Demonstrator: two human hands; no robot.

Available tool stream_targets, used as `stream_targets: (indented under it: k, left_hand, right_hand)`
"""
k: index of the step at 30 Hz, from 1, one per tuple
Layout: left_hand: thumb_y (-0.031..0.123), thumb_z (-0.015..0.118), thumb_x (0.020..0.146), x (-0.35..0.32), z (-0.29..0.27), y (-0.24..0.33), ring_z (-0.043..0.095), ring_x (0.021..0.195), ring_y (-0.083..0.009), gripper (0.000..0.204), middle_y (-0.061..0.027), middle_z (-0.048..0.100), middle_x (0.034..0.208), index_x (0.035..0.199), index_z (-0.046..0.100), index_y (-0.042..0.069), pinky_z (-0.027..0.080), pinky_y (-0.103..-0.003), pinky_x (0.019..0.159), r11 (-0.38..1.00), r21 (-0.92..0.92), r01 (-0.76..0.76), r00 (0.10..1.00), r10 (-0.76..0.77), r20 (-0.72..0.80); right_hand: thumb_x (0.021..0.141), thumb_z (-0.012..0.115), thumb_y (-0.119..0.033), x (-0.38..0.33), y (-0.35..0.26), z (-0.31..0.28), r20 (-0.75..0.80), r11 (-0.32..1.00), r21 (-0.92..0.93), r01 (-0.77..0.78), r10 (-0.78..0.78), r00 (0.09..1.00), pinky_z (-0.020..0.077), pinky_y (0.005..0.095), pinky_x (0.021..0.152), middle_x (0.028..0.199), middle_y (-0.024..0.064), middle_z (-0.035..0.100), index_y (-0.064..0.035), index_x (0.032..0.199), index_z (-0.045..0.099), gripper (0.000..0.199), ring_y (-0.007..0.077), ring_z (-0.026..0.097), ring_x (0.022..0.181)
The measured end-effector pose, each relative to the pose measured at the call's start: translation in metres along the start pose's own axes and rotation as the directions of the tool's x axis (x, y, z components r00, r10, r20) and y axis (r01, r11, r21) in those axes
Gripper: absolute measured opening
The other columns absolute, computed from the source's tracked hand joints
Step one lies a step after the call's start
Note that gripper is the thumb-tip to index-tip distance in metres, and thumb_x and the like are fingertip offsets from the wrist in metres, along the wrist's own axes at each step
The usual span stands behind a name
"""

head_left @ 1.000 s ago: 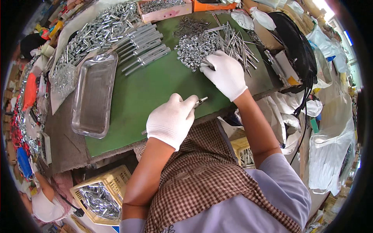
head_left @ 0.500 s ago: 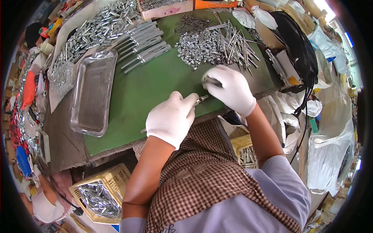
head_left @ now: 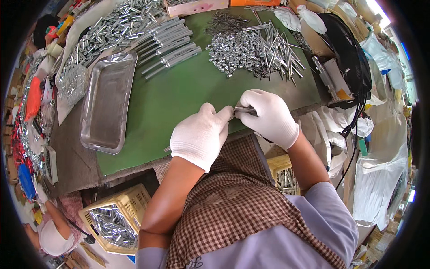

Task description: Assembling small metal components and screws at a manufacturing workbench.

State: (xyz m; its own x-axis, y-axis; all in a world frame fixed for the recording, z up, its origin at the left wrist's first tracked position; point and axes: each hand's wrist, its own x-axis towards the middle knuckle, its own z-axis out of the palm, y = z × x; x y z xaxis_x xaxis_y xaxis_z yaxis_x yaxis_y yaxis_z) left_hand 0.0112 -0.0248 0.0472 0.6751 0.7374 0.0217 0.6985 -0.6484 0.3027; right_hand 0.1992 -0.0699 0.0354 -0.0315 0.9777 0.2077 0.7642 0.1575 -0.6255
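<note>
Both my hands wear white knit gloves and meet above the near edge of the green work mat [head_left: 179,94]. My left hand [head_left: 200,136] is closed around a thin metal rod [head_left: 167,149]; one end sticks out below the palm, the rest is hidden. Its fingertips touch those of my right hand [head_left: 270,117]. That hand grips a short grey metal piece [head_left: 246,110], whose exact kind I cannot make out. Beyond my hands lie a heap of small shiny metal cones [head_left: 227,54], loose long rods [head_left: 280,54] and small dark bent pins [head_left: 224,22].
Rods with thicker sleeves [head_left: 172,49] lie in a row at the far left, beside a heap of short metal tubes [head_left: 116,31]. A metal tray [head_left: 85,130] stands at the left. Yellow crates [head_left: 143,197] sit below the table. Another person's arm [head_left: 58,219] shows at lower left.
My right hand has come down and left to meet my left hand, bringing the grey piece to the rod's end. The left hand has barely moved.
</note>
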Motion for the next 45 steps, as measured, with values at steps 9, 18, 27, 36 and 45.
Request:
stream_targets:
  k: [9, 18, 27, 36, 45]
  left_hand:
    - [0.023, 0.062, 0.089, -0.002, 0.004, -0.006, 0.063, 0.062, -0.0272, 0.028, -0.0077, 0.056, 0.082, 0.117, 0.064, 0.024, 0.053, -0.040, 0.054, 0.997, -0.018, -0.076, 0.997, 0.075, -0.032]
    - [0.026, 0.054, 0.095, 0.001, -0.004, -0.002, 0.063, 0.063, -0.0331, 0.028, -0.0111, 0.055, 0.080, 0.122, 0.057, 0.028, 0.052, -0.045, 0.057, 0.997, 0.070, -0.033, 0.991, 0.023, 0.132]
    - [0.022, 0.053, 0.093, 0.004, -0.010, 0.003, 0.066, 0.066, -0.0343, 0.030, -0.0130, 0.058, 0.082, 0.123, 0.057, 0.023, 0.055, -0.046, 0.060, 0.999, 0.041, -0.022, 0.980, 0.014, 0.197]
    - [0.021, 0.057, 0.091, 0.015, -0.014, 0.021, 0.069, 0.070, -0.0291, 0.013, -0.0101, 0.062, 0.081, 0.087, 0.058, 0.008, 0.057, -0.041, 0.060, 0.960, 0.239, -0.147, 0.983, 0.114, 0.146]
    - [0.035, 0.063, 0.089, -0.003, 0.008, -0.003, 0.068, 0.070, -0.0311, 0.043, -0.0126, 0.065, 0.082, 0.125, 0.055, 0.012, 0.054, -0.043, 0.058, 0.994, 0.060, -0.092, 0.994, 0.095, -0.061]
  right_hand:
    - [0.077, 0.066, -0.012, -0.002, -0.003, 0.000, 0.050, 0.995, 0.069, -0.067, 0.064, 0.997, 0.0463, 0.0431, 0.064, 0.077, 0.0130, 0.058, -0.0047, 0.082, 0.056, 0.013, 0.0347, 0.059, 0.073]
    - [0.081, 0.065, -0.011, 0.008, 0.009, -0.004, 0.013, 0.976, 0.203, 0.082, -0.086, 0.996, 0.0470, 0.0392, 0.062, 0.077, 0.0069, 0.057, -0.0036, 0.093, 0.060, 0.016, 0.0266, 0.059, 0.068]
    - [0.101, 0.037, -0.038, 0.024, -0.007, 0.036, -0.092, -0.177, 0.974, 0.140, 0.259, 0.962, 0.0178, 0.0277, 0.041, 0.053, -0.0031, 0.029, -0.0042, 0.070, 0.050, 0.048, 0.0089, 0.022, 0.043]
    - [0.094, 0.045, -0.040, 0.014, -0.010, 0.038, -0.162, -0.062, 0.979, 0.193, 0.327, 0.931, 0.0182, 0.0292, 0.044, 0.050, 0.0010, 0.031, -0.0073, 0.056, 0.040, 0.051, 0.0130, 0.026, 0.046]
    - [0.102, 0.038, -0.036, 0.002, -0.004, 0.028, -0.095, 0.130, 0.990, 0.048, 0.384, 0.918, 0.0224, 0.0245, 0.046, 0.059, -0.0038, 0.035, -0.0046, 0.083, 0.057, 0.041, 0.0069, 0.028, 0.049]
